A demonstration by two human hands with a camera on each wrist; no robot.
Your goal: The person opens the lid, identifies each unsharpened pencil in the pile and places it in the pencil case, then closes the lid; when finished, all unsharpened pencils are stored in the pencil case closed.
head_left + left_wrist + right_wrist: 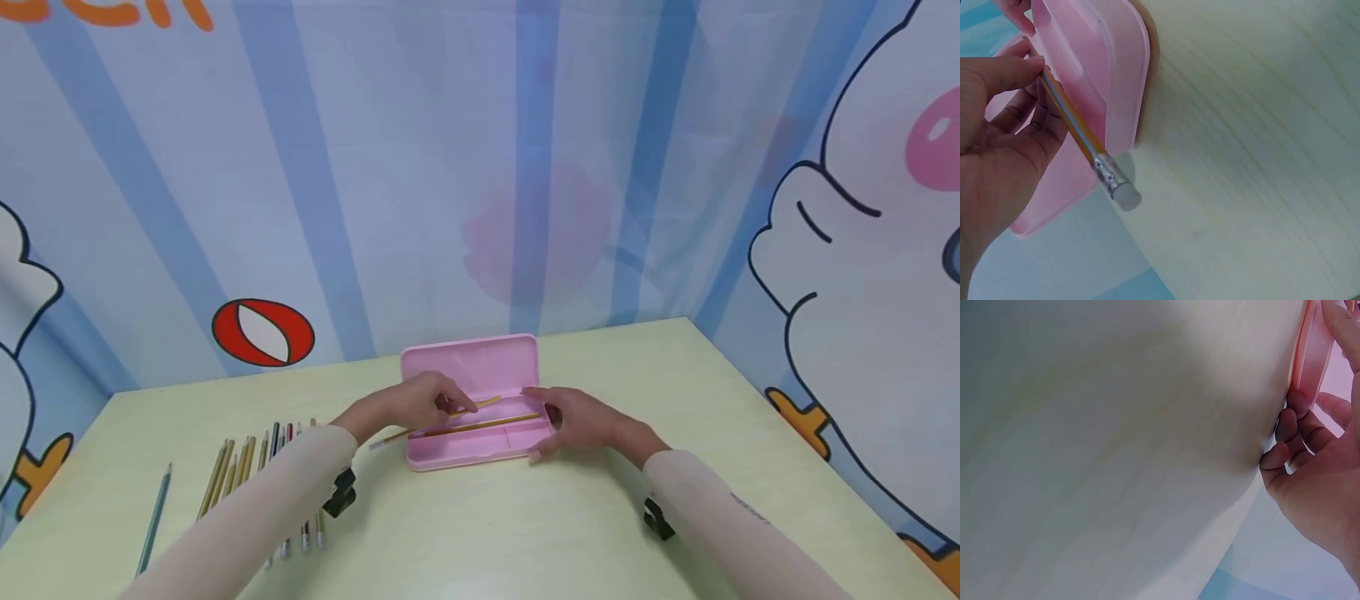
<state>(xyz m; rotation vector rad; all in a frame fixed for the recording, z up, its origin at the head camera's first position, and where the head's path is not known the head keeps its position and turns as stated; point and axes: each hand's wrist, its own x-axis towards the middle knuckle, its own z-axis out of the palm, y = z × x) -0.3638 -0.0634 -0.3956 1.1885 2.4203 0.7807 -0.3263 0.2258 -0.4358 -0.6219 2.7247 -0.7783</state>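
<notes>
A pink pencil case (468, 350) stands at the back middle of the table with its lid up. My left hand (416, 404) pinches a yellow pencil (1072, 119) between thumb and fingers, slanted over the case's left end. Its white eraser (1127, 196) sticks out past the case wall toward the left. Another yellow pencil (495, 423) lies lengthwise inside the case. At the right end, my right hand (588, 423) holds the case, thumb at the front corner and index finger stretched to the back by the hinge. In the right wrist view, its other fingers (1286, 425) curl against the end wall.
On the table's left side lies a row of several pencils (225, 475), mostly gold, some dark or red, partly behind my left sleeve (262, 508). A blue-green pencil (155, 521) lies apart, farther left. A printed cloth backdrop (420, 167) hangs behind the table.
</notes>
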